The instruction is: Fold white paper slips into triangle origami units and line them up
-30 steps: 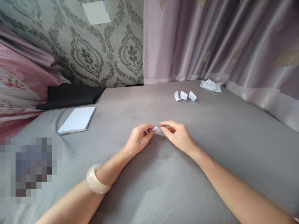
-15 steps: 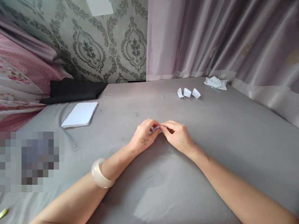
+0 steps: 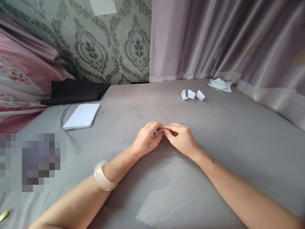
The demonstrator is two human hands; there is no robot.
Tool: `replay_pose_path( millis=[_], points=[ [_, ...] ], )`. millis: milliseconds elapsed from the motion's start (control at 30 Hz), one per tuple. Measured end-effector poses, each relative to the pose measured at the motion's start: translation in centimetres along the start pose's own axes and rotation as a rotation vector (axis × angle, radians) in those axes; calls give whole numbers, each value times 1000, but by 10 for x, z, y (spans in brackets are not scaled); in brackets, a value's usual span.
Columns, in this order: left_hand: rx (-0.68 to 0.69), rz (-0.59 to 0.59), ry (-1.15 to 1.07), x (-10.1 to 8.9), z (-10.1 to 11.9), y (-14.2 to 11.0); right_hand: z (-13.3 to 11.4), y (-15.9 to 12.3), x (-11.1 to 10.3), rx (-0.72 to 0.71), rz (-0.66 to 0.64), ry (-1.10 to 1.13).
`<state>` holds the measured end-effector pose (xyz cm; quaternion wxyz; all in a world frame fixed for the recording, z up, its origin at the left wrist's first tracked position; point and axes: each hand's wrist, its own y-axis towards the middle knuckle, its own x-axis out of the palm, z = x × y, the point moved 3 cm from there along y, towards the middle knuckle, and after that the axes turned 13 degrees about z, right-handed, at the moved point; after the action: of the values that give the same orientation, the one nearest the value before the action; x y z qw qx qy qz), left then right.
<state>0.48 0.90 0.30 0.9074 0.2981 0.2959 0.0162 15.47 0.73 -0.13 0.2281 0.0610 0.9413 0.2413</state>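
Note:
Both hands meet at the middle of the grey sheet, fingertips nearly touching. A small folded piece of white paper is pinched between them, mostly covered by the fingers. My left hand is closed on its left part, with a pale bangle around that wrist. My right hand pinches the paper's right end between thumb and forefinger. The exact shape of the fold is hidden.
Three small folded white paper pieces stand in a row beyond my right hand. Farther right lie crumpled papers beside a thin greenish stick. To the left are a stack of white paper, black cloth and a yellow object.
The thumbs and fingers have shifted slightly on the paper, and less of it shows between the fingertips. Both hands stay in nearly the same place.

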Motion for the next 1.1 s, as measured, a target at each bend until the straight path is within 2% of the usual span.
replay_pose_path(
  millis=[467, 733, 1100],
  points=[
    [-17, 19, -1, 1, 1, -2, -4, -2, 3, -39, 25, -45],
    [-145, 23, -17, 0, -3, 0, -2, -1, 2, 3, 70, -91],
    [-307, -40, -128, -2, -11, 3, 9, 1, 0, 16, 44, -127]
  ],
)
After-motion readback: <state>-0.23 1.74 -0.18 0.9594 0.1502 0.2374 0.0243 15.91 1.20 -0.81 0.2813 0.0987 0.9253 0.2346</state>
